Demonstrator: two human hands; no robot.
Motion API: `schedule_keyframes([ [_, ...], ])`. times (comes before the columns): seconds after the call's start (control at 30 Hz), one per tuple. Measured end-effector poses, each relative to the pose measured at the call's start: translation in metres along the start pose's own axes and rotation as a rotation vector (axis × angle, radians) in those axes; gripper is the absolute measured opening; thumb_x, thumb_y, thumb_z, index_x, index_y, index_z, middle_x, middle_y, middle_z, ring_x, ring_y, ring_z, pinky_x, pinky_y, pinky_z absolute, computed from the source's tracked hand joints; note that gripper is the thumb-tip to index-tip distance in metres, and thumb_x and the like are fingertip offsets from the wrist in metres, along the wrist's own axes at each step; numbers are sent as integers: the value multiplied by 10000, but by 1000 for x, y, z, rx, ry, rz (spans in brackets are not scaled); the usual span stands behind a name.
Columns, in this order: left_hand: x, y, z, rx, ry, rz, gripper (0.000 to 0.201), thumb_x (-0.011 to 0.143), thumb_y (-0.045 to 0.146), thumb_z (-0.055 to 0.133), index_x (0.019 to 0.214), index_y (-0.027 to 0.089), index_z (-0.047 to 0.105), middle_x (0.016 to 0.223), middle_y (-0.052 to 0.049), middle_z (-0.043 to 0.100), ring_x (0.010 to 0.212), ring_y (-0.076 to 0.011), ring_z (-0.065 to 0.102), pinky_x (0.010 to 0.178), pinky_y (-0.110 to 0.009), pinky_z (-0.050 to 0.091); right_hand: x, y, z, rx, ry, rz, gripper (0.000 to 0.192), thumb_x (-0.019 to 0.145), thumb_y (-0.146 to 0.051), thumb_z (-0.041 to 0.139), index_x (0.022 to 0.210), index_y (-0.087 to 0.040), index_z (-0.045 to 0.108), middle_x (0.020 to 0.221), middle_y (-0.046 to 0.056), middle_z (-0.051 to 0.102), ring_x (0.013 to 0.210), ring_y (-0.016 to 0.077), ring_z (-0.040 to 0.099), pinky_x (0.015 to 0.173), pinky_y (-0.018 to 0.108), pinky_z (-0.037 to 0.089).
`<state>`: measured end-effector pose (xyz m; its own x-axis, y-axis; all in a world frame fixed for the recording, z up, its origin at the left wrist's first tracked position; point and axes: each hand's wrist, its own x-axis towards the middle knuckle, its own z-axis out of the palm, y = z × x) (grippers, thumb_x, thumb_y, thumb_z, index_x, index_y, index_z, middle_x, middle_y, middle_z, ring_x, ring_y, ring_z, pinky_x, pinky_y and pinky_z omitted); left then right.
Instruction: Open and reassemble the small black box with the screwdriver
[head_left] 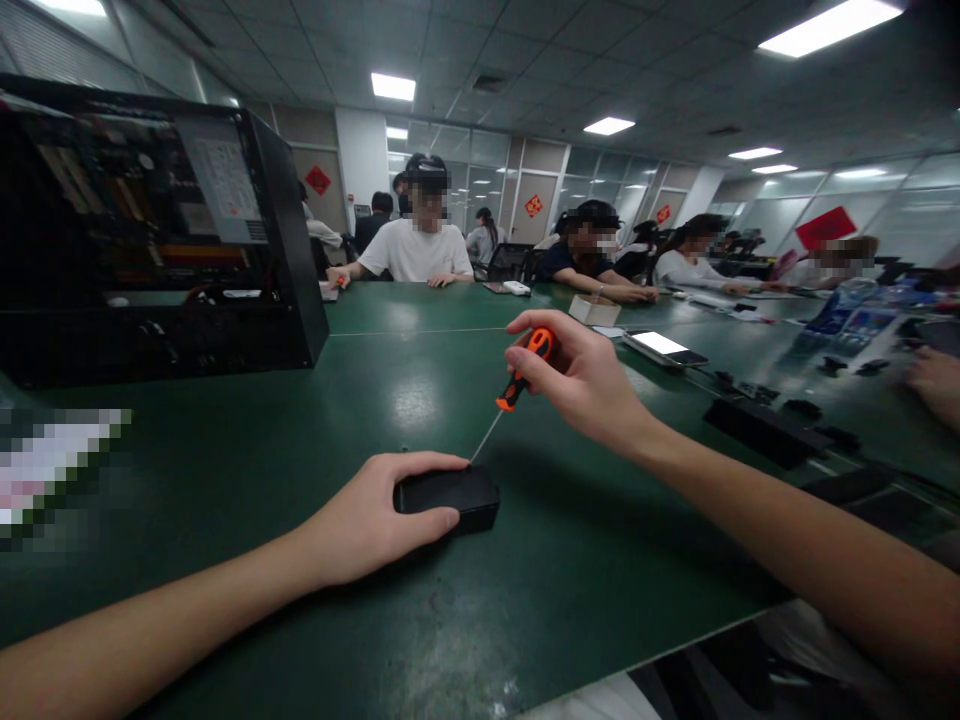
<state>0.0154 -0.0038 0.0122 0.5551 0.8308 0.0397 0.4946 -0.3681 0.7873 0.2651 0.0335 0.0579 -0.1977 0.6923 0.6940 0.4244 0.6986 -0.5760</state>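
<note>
Green surface, wide and glossy, running from the near edge to the people seated along its far side. Open black case standing at the far left of the surface, its inner boards and cables facing the camera. Black strips and small black parts lying at the right, with a lit phone beyond them and a small white box near it. Another person's hand resting at the right edge, well apart from the work. Left hand lying palm-down on the near middle of the surface, fingers and thumb closed around the left end of a small black box, which sits flat on the surface. Right hand raised above and to the right of the box, fingers clenched around the orange-and-black handle of a screwdriver. The thin shaft slants down and to the left; its tip meets the box's upper rear edge, just beside the left fingertips
</note>
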Motion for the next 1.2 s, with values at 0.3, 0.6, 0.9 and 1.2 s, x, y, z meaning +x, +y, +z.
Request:
schedule_keyframes([
  [0.3,0,0,-1,11,2,0,474,838,353,724,1302,258,696,1276,-22,733,1157,-289,666,1005,-364,493,17,2,6,-21,-61,24,225,893,-380,663,959,-170,618,728,-26,577,599,100,548,557,247,428],
  [0.6,0,1,-1,-5,-1,-8,476,840,352,723,1302,242,697,1272,-43,733,1135,-298,675,1001,-387,496,22,-3,-5,42,-233,-52,221,898,-357,671,975,-161,604,754,-22,605,574,83,553,522,213,427],
  [0.9,0,-2,0,-27,-10,2,483,848,339,719,1312,208,683,1256,-46,743,1128,-292,683,958,-358,521,55,-60,-8,-234,-610,-322,83,843,-145,642,797,-126,709,678,3,664,593,95,555,583,234,416],
  [1.2,0,-1,1,-39,-14,25,468,848,305,717,1305,211,680,1248,-36,743,1132,-274,680,988,-347,498,49,-85,-17,-351,-805,-426,241,841,-133,669,1049,-236,732,923,-8,746,720,121,642,616,240,422],
])
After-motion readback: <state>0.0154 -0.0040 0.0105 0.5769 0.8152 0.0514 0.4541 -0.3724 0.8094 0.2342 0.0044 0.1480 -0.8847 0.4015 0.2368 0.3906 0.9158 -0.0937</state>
